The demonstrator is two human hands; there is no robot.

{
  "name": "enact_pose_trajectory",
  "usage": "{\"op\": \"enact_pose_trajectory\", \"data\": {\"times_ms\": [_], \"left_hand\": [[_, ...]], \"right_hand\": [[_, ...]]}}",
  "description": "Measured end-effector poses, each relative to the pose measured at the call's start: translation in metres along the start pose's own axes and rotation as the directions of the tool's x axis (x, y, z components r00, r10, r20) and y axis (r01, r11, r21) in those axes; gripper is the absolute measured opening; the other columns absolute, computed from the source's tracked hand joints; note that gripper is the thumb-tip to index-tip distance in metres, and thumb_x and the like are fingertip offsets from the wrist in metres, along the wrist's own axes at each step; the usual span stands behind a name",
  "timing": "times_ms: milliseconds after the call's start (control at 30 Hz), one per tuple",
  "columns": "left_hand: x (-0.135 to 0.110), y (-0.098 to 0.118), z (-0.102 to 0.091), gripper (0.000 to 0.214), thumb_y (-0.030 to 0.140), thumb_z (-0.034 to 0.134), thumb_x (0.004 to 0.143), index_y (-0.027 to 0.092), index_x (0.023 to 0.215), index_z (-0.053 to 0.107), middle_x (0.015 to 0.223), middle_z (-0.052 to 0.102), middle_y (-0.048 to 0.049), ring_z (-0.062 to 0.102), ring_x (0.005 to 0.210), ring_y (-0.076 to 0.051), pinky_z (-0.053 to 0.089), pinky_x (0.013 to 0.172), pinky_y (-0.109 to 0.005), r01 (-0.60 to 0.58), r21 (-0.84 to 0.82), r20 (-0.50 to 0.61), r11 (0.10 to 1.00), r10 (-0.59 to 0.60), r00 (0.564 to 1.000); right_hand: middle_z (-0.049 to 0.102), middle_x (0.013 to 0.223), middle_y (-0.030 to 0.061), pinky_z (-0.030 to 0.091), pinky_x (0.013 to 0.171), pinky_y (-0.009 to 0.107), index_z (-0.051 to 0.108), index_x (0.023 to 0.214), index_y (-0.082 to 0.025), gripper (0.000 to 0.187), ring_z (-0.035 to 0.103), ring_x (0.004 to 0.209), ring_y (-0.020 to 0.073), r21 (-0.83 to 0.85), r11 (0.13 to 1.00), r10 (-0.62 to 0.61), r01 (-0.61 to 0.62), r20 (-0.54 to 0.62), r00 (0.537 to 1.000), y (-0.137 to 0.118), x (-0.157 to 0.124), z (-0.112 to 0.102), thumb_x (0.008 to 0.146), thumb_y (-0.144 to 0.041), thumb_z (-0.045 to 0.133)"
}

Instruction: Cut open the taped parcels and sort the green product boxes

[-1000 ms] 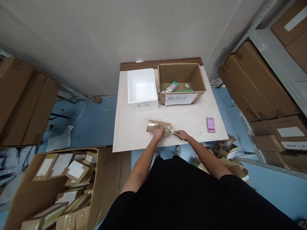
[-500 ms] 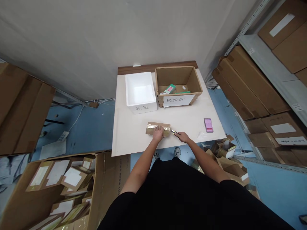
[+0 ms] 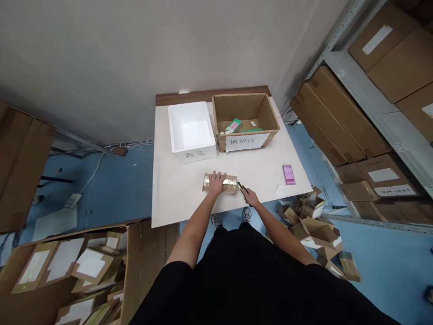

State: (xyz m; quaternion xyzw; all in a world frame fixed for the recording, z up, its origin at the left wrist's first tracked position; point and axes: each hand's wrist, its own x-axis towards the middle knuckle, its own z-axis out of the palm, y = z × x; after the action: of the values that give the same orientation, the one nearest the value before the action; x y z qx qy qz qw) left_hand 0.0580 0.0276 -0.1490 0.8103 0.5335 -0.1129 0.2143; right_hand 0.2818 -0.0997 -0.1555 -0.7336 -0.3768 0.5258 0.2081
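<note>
A small cardboard box (image 3: pixel 230 184) with shiny clear tape along its top lies near the front of the table. My left hand (image 3: pixel 215 183) presses on it from above, its fingers spread over the top and reaching the far edge. My right hand (image 3: pixel 249 197) is closed around a utility knife (image 3: pixel 241 186), black with yellow parts. The knife's tip is at the box's right end; whether it touches the cardboard I cannot tell. Behind the box stand a white foam box (image 3: pixel 194 155) and an open carton (image 3: pixel 275 128) with a handwritten label, holding green-and-pink packets.
On the right of the white table (image 3: pixel 176 194) lies a pink blurred item (image 3: pixel 288 174) beside a scrap of clear plastic. A large carton of parcels (image 3: pixel 133 266) is at lower left. Opened boxes (image 3: pixel 318 232) litter the floor at right, beside a shelf (image 3: pixel 358 74) of cartons.
The box has turned slightly, and its taped top faces up more. My left fingers have spread further across it. The knife has tilted more upright by the right end. The view has shifted.
</note>
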Motion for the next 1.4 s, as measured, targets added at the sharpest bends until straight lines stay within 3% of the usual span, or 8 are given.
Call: {"op": "enact_pose_trajectory", "data": {"times_ms": [100,400,567,700,1000,1067,1167,1400], "left_hand": [[0.005,-0.005,0.006,0.077,0.060,0.061,0.100,0.027,0.167,0.043,0.169,0.047,-0.0149,0.021,0.164,-0.042,0.015,0.133,-0.060,-0.039,0.006,-0.057,0.999,0.040,0.998],[-0.007,-0.009,0.033,0.067,0.059,0.048,0.107,0.025,0.165,0.048,0.164,0.052,-0.0165,0.030,0.161,-0.040,0.014,0.133,-0.061,-0.072,-0.036,-0.282,0.997,0.059,0.958],[-0.006,-0.009,0.034,0.067,0.060,0.048,0.106,0.025,0.163,0.050,0.163,0.053,-0.0156,0.032,0.159,-0.040,0.015,0.133,-0.060,-0.074,-0.050,-0.300,0.996,0.056,0.952],[-0.006,-0.009,0.033,0.067,0.060,0.049,0.106,0.025,0.163,0.051,0.162,0.053,-0.0161,0.034,0.158,-0.041,0.017,0.132,-0.060,-0.072,-0.034,-0.297,0.997,0.059,0.953],[-0.009,-0.009,0.031,0.067,0.059,0.049,0.106,0.023,0.163,0.050,0.162,0.054,-0.0170,0.036,0.156,-0.042,0.018,0.131,-0.062,-0.077,-0.004,-0.315,0.997,0.071,0.946],[-0.008,-0.009,0.030,0.066,0.058,0.048,0.107,0.023,0.163,0.051,0.161,0.055,-0.0166,0.038,0.155,-0.042,0.019,0.131,-0.061,-0.074,0.003,-0.312,0.997,0.071,0.948],[-0.009,-0.008,0.030,0.066,0.059,0.048,0.107,0.023,0.162,0.052,0.159,0.057,-0.0168,0.039,0.154,-0.042,0.019,0.130,-0.062,-0.073,0.013,-0.316,0.997,0.073,0.946],[-0.017,-0.003,0.031,0.065,0.058,0.043,0.108,0.023,0.161,0.053,0.157,0.058,-0.0181,0.041,0.152,-0.042,0.021,0.129,-0.062,-0.029,-0.013,-0.324,0.999,0.024,0.946]], "right_hand": [[0.059,0.061,-0.0063,0.044,0.051,0.020,0.049,0.083,-0.025,0.034,0.056,0.048,0.0112,-0.017,1.000,-0.014,0.014,-0.012,1.000,-0.001,0.001,0.000,0.106,-0.050,0.052],[0.057,0.056,-0.0075,0.044,0.045,0.020,0.049,0.087,-0.025,0.035,0.054,0.041,0.0112,0.138,0.988,0.065,-0.064,0.003,0.998,-0.008,0.009,0.003,0.105,-0.054,0.057],[0.055,0.052,-0.0080,0.044,0.042,0.021,0.045,0.084,-0.026,0.038,0.051,0.037,0.0106,0.233,0.968,0.079,-0.087,0.043,0.996,-0.011,0.012,0.013,0.106,-0.054,0.056],[0.054,0.050,-0.0084,0.042,0.040,0.021,0.044,0.083,-0.026,0.036,0.050,0.036,0.0108,0.209,0.975,0.053,-0.069,0.078,0.996,-0.009,0.009,0.013,0.108,-0.050,0.055],[0.055,0.048,-0.0071,0.036,0.038,0.022,0.047,0.079,-0.025,0.040,0.047,0.033,0.0117,0.020,0.999,0.026,-0.031,0.196,0.980,0.002,0.004,-0.020,0.101,-0.052,0.066],[0.055,0.049,-0.0072,0.036,0.038,0.022,0.047,0.079,-0.026,0.041,0.048,0.034,0.0116,0.035,0.999,0.033,-0.039,0.162,0.986,0.007,0.002,-0.024,0.100,-0.054,0.067],[0.055,0.052,-0.0078,0.042,0.041,0.022,0.046,0.081,-0.026,0.039,0.051,0.038,0.0114,0.172,0.984,0.046,-0.049,0.020,0.999,0.006,0.004,-0.012,0.102,-0.056,0.062],[0.056,0.063,-0.0081,0.049,0.043,0.020,0.047,0.092,-0.026,0.043,0.055,0.047,0.0109,0.395,0.913,0.185,-0.099,-0.186,0.965,-0.022,0.022,0.054,0.087,-0.050,0.082]]}}
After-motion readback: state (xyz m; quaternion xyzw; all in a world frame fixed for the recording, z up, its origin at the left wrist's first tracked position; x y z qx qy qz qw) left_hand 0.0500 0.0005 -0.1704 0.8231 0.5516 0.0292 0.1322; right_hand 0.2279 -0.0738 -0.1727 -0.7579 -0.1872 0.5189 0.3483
